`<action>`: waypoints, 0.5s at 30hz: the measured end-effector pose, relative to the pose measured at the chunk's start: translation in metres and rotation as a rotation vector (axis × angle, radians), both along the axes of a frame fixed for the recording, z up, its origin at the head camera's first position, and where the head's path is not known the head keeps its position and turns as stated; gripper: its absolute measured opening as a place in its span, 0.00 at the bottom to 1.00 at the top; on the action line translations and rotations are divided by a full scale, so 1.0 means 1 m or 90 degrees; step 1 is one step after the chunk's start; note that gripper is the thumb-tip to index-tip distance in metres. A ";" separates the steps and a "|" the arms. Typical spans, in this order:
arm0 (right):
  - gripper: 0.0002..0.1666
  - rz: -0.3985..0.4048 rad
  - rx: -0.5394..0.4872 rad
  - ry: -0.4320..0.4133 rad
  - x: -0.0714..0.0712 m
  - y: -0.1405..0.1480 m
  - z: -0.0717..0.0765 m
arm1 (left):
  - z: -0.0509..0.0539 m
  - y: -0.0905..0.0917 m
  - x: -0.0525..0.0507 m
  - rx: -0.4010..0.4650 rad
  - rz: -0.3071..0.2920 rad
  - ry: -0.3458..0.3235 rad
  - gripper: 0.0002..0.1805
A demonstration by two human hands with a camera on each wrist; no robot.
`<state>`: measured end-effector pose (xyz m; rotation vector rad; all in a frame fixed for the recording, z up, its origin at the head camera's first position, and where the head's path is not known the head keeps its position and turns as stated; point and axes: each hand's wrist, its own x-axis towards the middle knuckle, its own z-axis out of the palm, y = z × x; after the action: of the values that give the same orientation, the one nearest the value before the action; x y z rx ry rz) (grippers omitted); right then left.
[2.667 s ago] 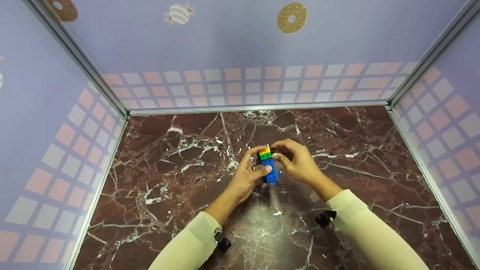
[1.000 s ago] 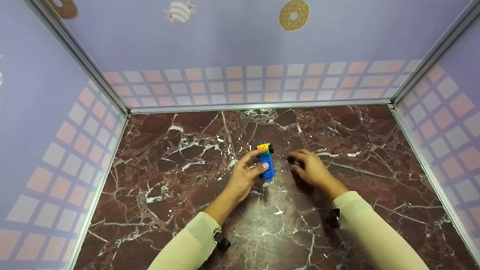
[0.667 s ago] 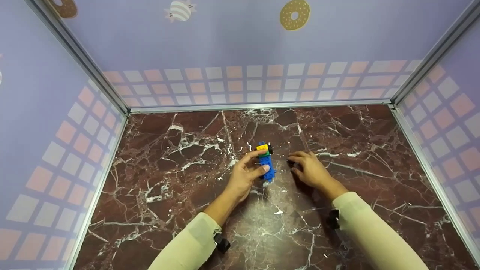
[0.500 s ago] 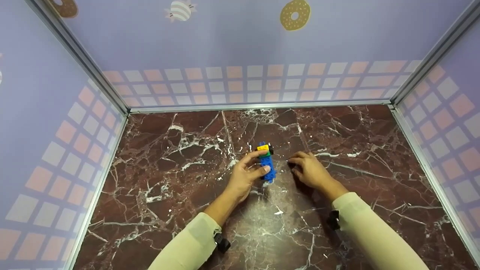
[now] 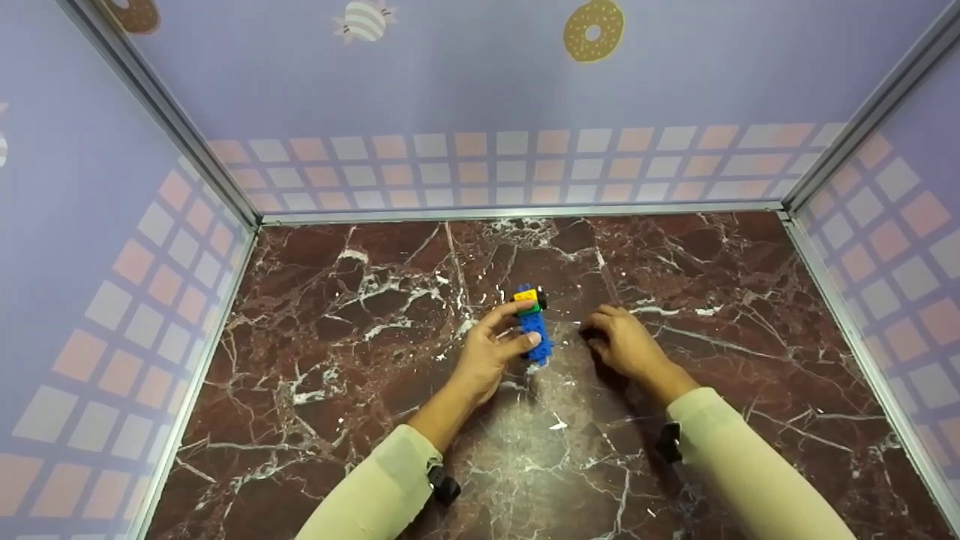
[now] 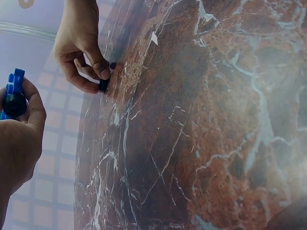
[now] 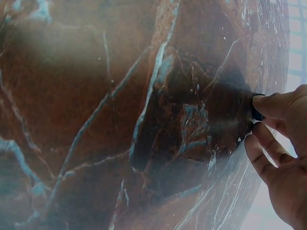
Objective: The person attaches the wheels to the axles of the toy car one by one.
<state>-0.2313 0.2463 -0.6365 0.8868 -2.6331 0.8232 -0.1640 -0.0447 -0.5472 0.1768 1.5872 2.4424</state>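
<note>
My left hand (image 5: pixel 486 351) grips a toy vehicle (image 5: pixel 535 330) made of building blocks, thumb on its long blue base. Yellow and green blocks (image 5: pixel 526 295) sit at its far end, with a black wheel (image 5: pixel 542 299) beside them. In the left wrist view a dark wheel (image 6: pixel 15 105) shows on the blue base. To the right of the toy, my right hand (image 5: pixel 628 343) is low at the tabletop. Thumb and fingertips pinch a small black wheel (image 6: pixel 104 85), also visible at the fingertips in the right wrist view; the head view hides it.
The dark red marbled tabletop (image 5: pixel 375 300) has pale veins. Purple panels with pink and white squares (image 5: pixel 510 171) stand at the back and both sides, metal strips (image 5: pixel 420 217) along their feet. Black cameras are strapped to both wrists.
My right hand has left the toy, moving right and down to the tabletop with a black wheel in its fingers. Lately it has barely shifted. The left hand keeps its hold on the toy.
</note>
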 end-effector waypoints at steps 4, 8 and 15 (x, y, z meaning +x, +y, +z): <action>0.16 -0.009 0.013 -0.017 -0.009 0.007 -0.019 | 0.000 0.001 0.000 -0.001 0.004 0.000 0.32; 0.18 -0.017 0.024 -0.026 -0.013 0.011 -0.025 | 0.000 0.002 -0.001 0.002 0.007 -0.001 0.33; 0.16 -0.013 -0.018 -0.044 0.011 -0.005 0.028 | 0.001 0.003 -0.002 -0.006 0.011 -0.003 0.33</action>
<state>-0.2205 0.2416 -0.6089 0.8368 -2.6779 0.8992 -0.1661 -0.0418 -0.5463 0.1570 1.6048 2.4455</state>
